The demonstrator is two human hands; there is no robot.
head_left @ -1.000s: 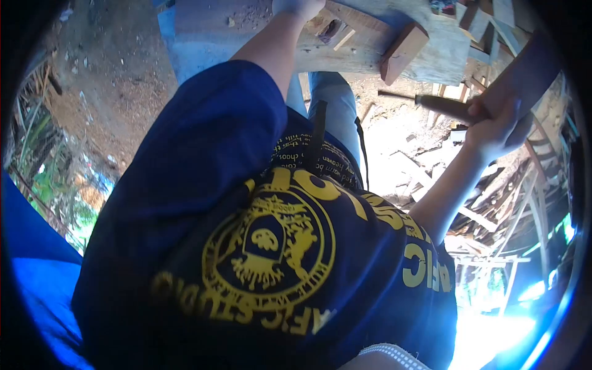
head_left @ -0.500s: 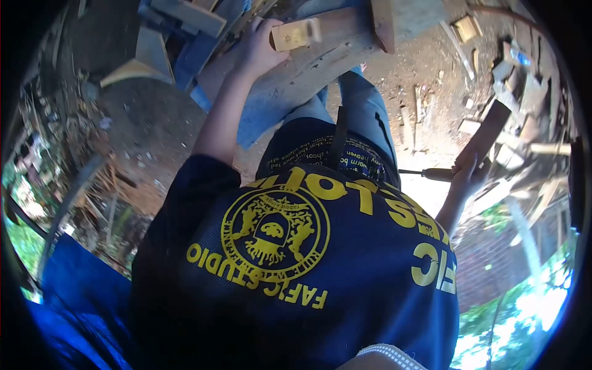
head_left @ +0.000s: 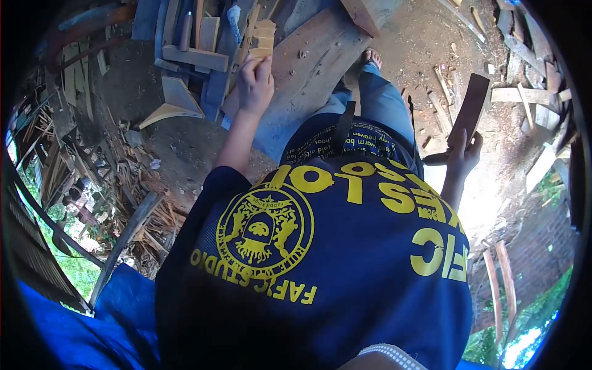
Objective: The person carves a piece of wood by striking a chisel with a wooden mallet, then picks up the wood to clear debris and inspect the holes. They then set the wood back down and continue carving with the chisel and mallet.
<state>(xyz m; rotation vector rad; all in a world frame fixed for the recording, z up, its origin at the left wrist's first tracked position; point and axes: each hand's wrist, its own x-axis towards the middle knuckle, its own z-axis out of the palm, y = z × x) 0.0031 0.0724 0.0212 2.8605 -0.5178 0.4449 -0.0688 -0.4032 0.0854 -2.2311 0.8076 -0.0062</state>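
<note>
My left hand (head_left: 256, 86) is closed on the lower end of a small pale wood block (head_left: 263, 38), which has a notched or stepped face, over the left side of the work surface. Under and beside it lies a wide, worn plank (head_left: 314, 55). Out to the right, my right hand (head_left: 462, 161) has its fingers around a flat dark brown wooden piece (head_left: 472, 108) that points up and away. A dark tool handle (head_left: 436, 160) sticks out to the left of this hand; the rest of that tool is hidden.
Wood offcuts (head_left: 196, 58) and an upright cylindrical handle (head_left: 186, 31) stand left of the plank. A curved board (head_left: 172, 105) juts out there. Scrap wood (head_left: 530, 95) litters the ground at right, and a blue tarp (head_left: 123, 308) lies lower left.
My left hand has turned with the pale block, which now points up instead of right. My right hand has shifted slightly up with the dark brown piece. The view has shifted too.
</note>
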